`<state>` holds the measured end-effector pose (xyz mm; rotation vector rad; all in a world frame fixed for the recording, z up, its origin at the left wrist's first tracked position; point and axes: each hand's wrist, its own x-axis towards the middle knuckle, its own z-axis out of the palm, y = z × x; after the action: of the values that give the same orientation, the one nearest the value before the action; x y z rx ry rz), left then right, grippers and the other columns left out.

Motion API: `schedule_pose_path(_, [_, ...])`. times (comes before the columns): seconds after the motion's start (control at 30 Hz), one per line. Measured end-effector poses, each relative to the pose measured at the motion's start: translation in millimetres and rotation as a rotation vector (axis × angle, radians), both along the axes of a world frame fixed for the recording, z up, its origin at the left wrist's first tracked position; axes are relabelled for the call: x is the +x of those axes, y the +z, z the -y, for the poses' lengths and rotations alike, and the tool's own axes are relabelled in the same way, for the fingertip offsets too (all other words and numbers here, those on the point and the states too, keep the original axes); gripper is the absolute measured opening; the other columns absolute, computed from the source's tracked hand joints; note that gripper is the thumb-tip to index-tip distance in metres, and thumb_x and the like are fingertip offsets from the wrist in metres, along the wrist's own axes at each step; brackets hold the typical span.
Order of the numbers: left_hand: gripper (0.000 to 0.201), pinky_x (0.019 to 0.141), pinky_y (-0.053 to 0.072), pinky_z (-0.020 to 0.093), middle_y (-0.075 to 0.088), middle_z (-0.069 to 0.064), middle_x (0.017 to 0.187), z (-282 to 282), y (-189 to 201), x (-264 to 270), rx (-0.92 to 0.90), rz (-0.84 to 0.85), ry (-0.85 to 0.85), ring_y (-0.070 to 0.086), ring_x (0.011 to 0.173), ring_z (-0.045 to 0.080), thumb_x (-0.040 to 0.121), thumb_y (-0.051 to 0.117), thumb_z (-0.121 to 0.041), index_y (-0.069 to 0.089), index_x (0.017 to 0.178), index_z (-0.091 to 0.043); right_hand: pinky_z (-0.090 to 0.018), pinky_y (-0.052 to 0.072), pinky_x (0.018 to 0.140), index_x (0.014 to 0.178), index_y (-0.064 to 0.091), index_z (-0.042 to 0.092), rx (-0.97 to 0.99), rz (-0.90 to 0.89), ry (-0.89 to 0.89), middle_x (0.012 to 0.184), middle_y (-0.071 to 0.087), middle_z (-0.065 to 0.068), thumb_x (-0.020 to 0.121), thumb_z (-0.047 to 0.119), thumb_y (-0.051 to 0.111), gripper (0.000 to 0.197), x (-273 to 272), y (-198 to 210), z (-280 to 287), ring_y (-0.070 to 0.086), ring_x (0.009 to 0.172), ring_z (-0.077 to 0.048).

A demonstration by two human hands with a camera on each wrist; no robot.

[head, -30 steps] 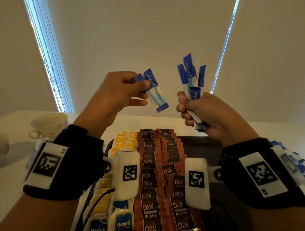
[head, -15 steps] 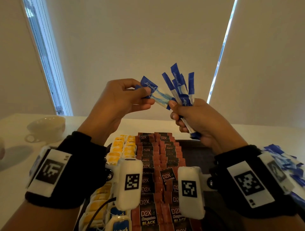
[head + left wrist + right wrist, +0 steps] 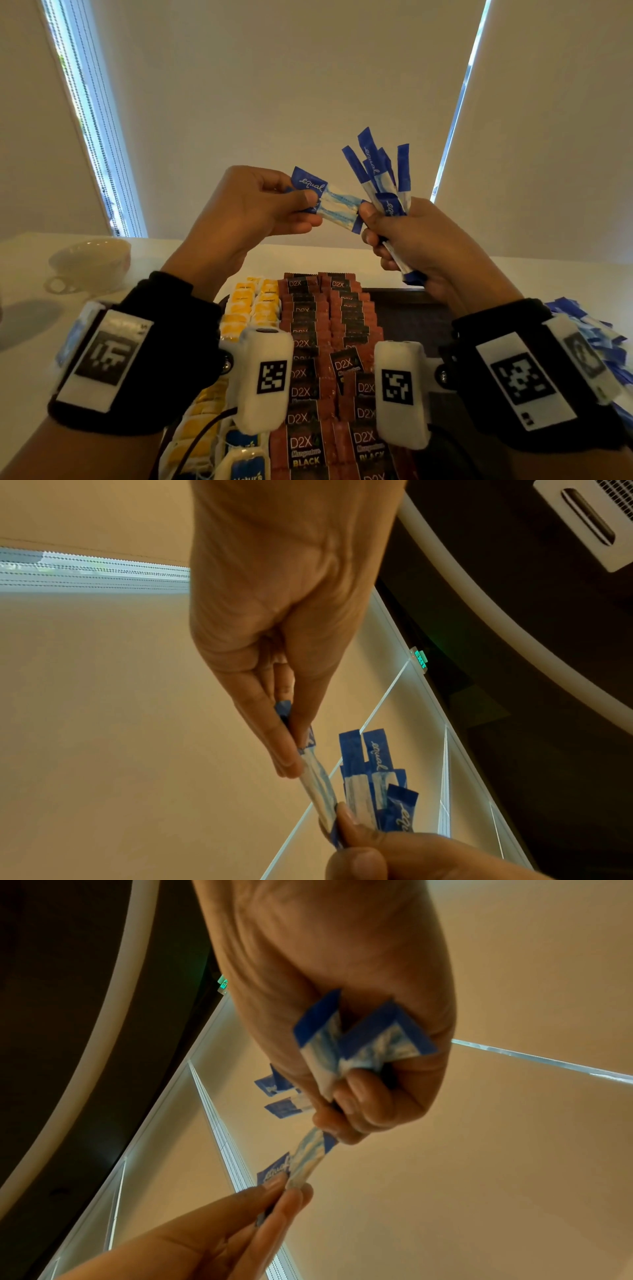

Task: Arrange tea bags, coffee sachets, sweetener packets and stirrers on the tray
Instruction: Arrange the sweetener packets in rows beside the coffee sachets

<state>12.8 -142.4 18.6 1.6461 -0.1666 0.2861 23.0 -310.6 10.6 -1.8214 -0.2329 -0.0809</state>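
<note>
A white ceramic cup (image 3: 89, 262) is seen far left on the white table (image 3: 27, 342). Two blue-and-white paper sweetener packets (image 3: 337, 205) are pinched by the left hand (image 3: 250, 212), their far ends touching the right hand (image 3: 418, 243), which is clenched round a fanned bunch of blue sweetener packets (image 3: 380, 171), above the dark tray (image 3: 411, 308) of yellow tea bags (image 3: 253, 305) and brown coffee sachets (image 3: 325, 325).

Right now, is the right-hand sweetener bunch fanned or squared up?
Fanned: the sweetener packets splay at different angles above the right hand.
</note>
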Motion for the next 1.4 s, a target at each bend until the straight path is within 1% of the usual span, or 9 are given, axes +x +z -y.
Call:
schedule_pose_path(0.37, [0.014,0.064,0.058,0.019,0.071,0.01,0.082,2.0,2.7,0.6,-0.03,-0.03,0.006,0.072,0.069,0.014,0.085,0.065,-0.013,0.065,0.097,-0.005,-0.016,0.042,0.046,0.089,0.056,0.017,-0.075,0.003,0.028,0.059,0.053,0.002,0.094,0.03,0.052,0.014,-1.0,0.2,0.1,0.044,0.05,-0.007])
schedule_pose_path(0.57, [0.008,0.059,0.055,0.015,0.071,0.009,0.08,7.1,1.9,-2.7,-0.033,-0.027,0.016,0.072,0.068,0.013,0.087,0.063,-0.011,0.063,0.093,-0.006,-0.018,0.036,0.044,0.106,0.055,0.01,-0.069,0.025,-0.024,0.06,0.05,0.001,0.095,0.027,0.051,0.02,0.8,-2.2,-2.7,0.039,0.046,-0.006])
schedule_pose_path(0.73, [0.027,0.066,0.058,0.021,0.072,0.007,0.092,6.4,4.6,-4.7,0.069,-0.014,0.027,0.072,0.079,0.012,0.083,0.066,-0.025,0.064,0.103,-0.008,-0.015,0.037,0.039,0.101,0.056,0.009,-0.038,0.013,-0.086,0.057,0.051,0.002,0.093,0.026,0.056,0.018,1.5,3.1,15.5,0.04,0.041,-0.004])
schedule_pose_path(0.8, [0.036,0.067,0.059,0.022,0.071,0.004,0.094,3.7,9.8,-6.5,0.081,0.01,0.038,0.071,0.081,0.01,0.078,0.068,-0.03,0.064,0.108,-0.011,-0.015,0.037,0.039,0.095,0.059,0.009,-0.131,-0.047,-0.113,0.055,0.051,0.002,0.092,0.026,0.057,0.017,4.2,5.1,38.0,0.04,0.041,-0.004])
schedule_pose_path(0.93, [0.057,0.066,0.058,0.022,0.071,0.002,0.094,-6.4,20.1,-12.4,0.039,0.058,0.023,0.072,0.081,0.01,0.06,0.07,-0.038,0.063,0.111,-0.015,-0.018,0.036,0.037,0.084,0.059,0.006,-0.427,-0.339,-0.116,0.054,0.05,-0.001,0.091,0.021,0.059,0.016,13.6,-1.0,88.7,0.039,0.038,-0.006])
schedule_pose_path(1.0, [0.059,0.064,0.058,0.023,0.072,0.001,0.092,-11.5,23.7,-15.3,0.023,0.091,0.011,0.072,0.081,0.011,0.054,0.07,-0.04,0.063,0.108,-0.017,-0.014,0.033,0.033,0.072,0.055,0.007,-0.523,-0.479,-0.153,0.048,0.048,0.0,0.091,0.018,0.059,0.022,23.0,-16.0,106.7,0.038,0.032,-0.005])
schedule_pose_path(1.1, [0.053,0.063,0.058,0.024,0.073,-0.001,0.087,-17.8,26.9,-16.4,-0.004,0.12,-0.007,0.072,0.081,0.012,0.051,0.071,-0.042,0.064,0.1,-0.022,-0.013,0.031,0.032,0.068,0.053,0.008,-0.669,-0.627,-0.141,0.043,0.047,0.002,0.092,0.018,0.058,0.026,40.0,-44.0,113.9,0.037,0.027,-0.005])
schedule_pose_path(1.27, [0.048,0.062,0.057,0.022,0.074,-0.003,0.087,-27.9,28.6,-13.9,-0.01,0.116,-0.016,0.072,0.083,0.011,0.052,0.071,-0.044,0.065,0.096,-0.026,-0.018,0.037,0.039,0.079,0.058,0.007,-0.762,-0.664,-0.114,0.061,0.051,-0.002,0.089,0.024,0.062,0.02,65.5,-64.1,97.8,0.043,0.039,-0.009])
schedule_pose_path(1.4, [0.051,0.061,0.057,0.022,0.075,-0.003,0.085,-30.5,28.7,-13.6,-0.029,0.12,-0.016,0.072,0.081,0.012,0.047,0.072,-0.046,0.066,0.094,-0.025,-0.016,0.036,0.038,0.07,0.059,0.009,-0.848,-0.653,-0.116,0.051,0.053,0.001,0.089,0.017,0.063,0.021,73.3,-61.1,89.3,0.044,0.031,-0.007])
